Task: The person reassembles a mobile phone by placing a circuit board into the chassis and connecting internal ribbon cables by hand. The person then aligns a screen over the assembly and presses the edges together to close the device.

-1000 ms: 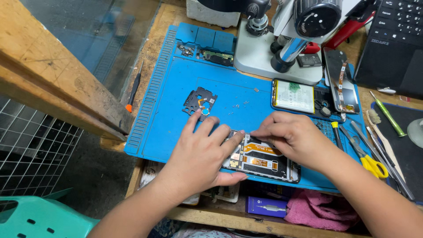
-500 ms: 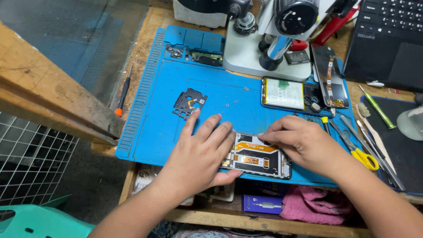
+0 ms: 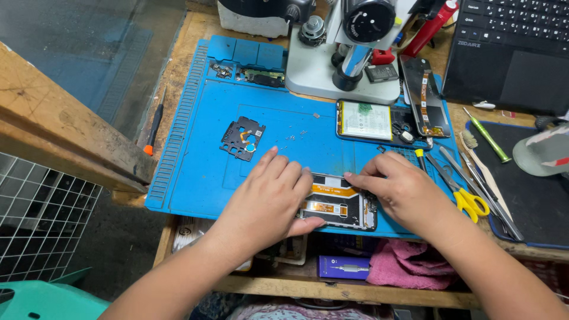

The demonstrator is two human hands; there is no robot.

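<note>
Pressing down flat, my left hand [image 3: 269, 198] lies with fingers spread over the left end of the opened phone [image 3: 338, 202], thumb hooked along its near edge, gripping nothing. My right hand [image 3: 403, 192] meets it from the other side, fingertips [image 3: 355, 178] pinched onto the phone's far edge; whether anything small sits between them I cannot tell. The phone lies back-off, its orange flex cable showing, at the near edge of the blue repair mat [image 3: 195, 178].

Below the mat's edge, a pink cloth [image 3: 403, 269] and a small purple box [image 3: 344, 266] sit on a lower shelf. Just right of my right hand lie yellow-handled scissors [image 3: 471, 201] and a row of metal tweezers [image 3: 474, 178].

Farther up the mat, a black inner plate [image 3: 242, 137] lies alone to the left, and another phone body with its battery [image 3: 364, 120] showing lies to the right. An orange-tipped screwdriver [image 3: 153, 127] rests off the mat on the wooden bench [image 3: 178, 71].

At the back stand a microscope [image 3: 349, 47] on its pale base and a black laptop [image 3: 510, 53]. Far left, a rough wooden beam [image 3: 53, 124], wire mesh [image 3: 35, 225] and a green plastic stool [image 3: 41, 299].
</note>
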